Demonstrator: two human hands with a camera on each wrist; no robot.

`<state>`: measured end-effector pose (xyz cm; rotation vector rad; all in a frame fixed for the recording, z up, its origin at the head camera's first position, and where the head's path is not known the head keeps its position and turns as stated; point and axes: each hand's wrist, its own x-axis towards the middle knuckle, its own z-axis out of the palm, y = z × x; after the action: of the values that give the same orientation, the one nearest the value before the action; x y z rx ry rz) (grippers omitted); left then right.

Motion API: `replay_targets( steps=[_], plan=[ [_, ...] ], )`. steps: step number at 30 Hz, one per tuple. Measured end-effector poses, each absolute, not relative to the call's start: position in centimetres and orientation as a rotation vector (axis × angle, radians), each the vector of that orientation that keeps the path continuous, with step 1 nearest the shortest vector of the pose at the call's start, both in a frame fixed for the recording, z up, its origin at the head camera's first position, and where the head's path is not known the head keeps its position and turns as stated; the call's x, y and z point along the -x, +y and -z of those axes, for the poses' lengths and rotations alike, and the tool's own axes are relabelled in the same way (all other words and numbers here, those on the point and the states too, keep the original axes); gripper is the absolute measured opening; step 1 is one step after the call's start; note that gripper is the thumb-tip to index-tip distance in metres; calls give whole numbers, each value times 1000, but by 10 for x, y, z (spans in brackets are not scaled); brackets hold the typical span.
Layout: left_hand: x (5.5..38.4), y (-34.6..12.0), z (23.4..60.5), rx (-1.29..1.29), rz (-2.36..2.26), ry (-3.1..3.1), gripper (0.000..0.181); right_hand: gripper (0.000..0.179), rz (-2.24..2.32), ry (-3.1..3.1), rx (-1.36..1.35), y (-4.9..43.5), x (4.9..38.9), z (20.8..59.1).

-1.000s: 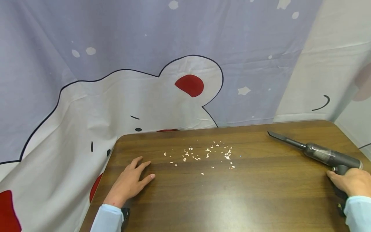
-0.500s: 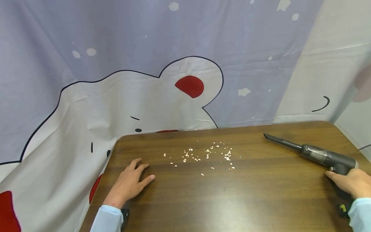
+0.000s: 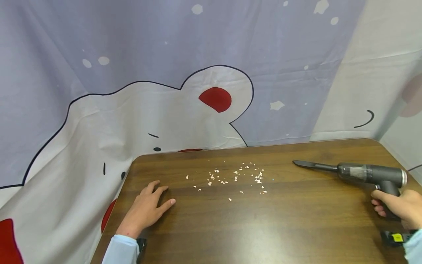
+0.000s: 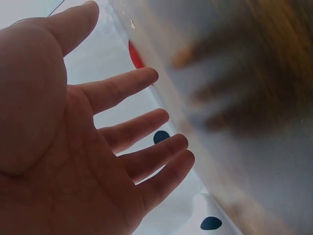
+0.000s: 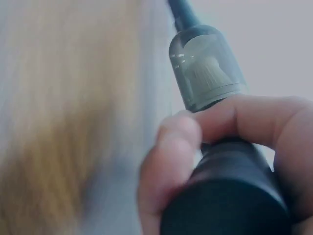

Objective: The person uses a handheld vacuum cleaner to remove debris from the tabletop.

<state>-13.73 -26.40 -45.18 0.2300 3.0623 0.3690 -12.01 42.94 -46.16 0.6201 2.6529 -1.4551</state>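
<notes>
At the right of the head view, my right hand grips the handle of a dark handheld vacuum cleaner. Its flat crevice nozzle points left across the table. Through the clear dust cup in the right wrist view, a pale filter shows; my fingers curl round the handle below it. On the left, my left hand has its fingers spread over the tabletop and holds nothing; its bare palm faces the left wrist camera. Small white scraps lie scattered on the table between the hands.
The brown wooden table has rounded far corners. Behind it hangs a printed curtain in lilac and white, reaching down along the left side. A tiny blue speck lies right of the scraps.
The vacuum cleaner has turned in my right hand's grip: its nozzle has swung left and lower, and its handle now shows. The left hand and the scraps have hardly moved.
</notes>
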Motion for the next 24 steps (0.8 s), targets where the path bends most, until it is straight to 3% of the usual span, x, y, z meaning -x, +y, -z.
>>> replay_targets(
  steps=[5,12,24],
  plan=[
    [137,-264,451,-236,-374,3075,69,9,1625,2708,-435,428,121,456],
    [135,-264,452,-241,-385,3083,68,12,1875,2727,-73,424,125,443],
    [136,-263,453,-256,-379,3087,70,21,1890,2699,185,380,122,428]
  ],
)
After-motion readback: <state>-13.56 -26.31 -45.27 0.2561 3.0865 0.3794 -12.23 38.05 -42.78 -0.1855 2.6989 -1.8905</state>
